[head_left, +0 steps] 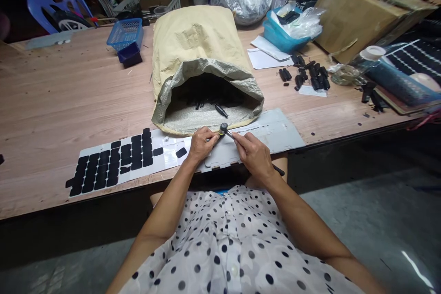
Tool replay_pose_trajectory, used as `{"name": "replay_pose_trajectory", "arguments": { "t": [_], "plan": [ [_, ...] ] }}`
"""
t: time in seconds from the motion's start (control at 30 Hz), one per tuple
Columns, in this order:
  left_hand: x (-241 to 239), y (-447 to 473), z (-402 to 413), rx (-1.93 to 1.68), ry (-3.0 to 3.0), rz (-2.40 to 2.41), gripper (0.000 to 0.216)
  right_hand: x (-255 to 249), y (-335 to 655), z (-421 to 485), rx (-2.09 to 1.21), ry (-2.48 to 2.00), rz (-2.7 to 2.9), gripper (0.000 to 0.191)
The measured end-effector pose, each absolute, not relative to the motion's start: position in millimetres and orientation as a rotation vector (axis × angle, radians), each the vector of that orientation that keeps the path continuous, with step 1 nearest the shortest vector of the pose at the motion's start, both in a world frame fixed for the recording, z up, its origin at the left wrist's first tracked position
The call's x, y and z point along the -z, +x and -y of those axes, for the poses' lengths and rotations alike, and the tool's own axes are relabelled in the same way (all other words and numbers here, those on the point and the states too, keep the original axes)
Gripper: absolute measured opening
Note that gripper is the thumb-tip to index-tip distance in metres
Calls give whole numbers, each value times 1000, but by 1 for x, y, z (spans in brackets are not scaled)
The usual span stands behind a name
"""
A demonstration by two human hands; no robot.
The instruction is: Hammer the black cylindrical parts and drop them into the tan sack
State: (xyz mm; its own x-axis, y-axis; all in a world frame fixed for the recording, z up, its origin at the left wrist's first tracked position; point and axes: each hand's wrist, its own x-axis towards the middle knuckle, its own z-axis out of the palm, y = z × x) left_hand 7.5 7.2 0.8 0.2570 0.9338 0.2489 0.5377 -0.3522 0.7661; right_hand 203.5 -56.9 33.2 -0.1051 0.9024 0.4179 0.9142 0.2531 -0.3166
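My left hand [203,143] is closed, pinching a small black part with a round top and a yellowish ring [223,127] at the front edge of the table. My right hand [254,154] is wrapped round a thin metal-tipped tool [278,170] whose black handle end sticks out behind the palm. Its tip meets or nearly meets the part; which of the two I cannot tell. Just beyond my hands, a cream woven sack [198,36] lies with its mouth facing me. Inside are black pieces, one of them a slim black piece [221,110] near the opening.
A white sheet of black stickers [103,167] lies left of my hands, and a grey board [279,131] lies under them. Loose black parts [315,76] are heaped at right, near a clear jar [358,66]. Blue baskets [126,32] and a cardboard box [354,18] stand farther back.
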Motion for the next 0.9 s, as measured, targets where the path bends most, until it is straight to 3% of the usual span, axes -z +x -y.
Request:
{"name": "replay_pose_trajectory", "arguments": {
  "t": [0.9],
  "plan": [
    [1, 10, -8, -973, 1889, -1326, 13, -31, 204, 60, -44, -1645, 1943, 38]
  ]
}}
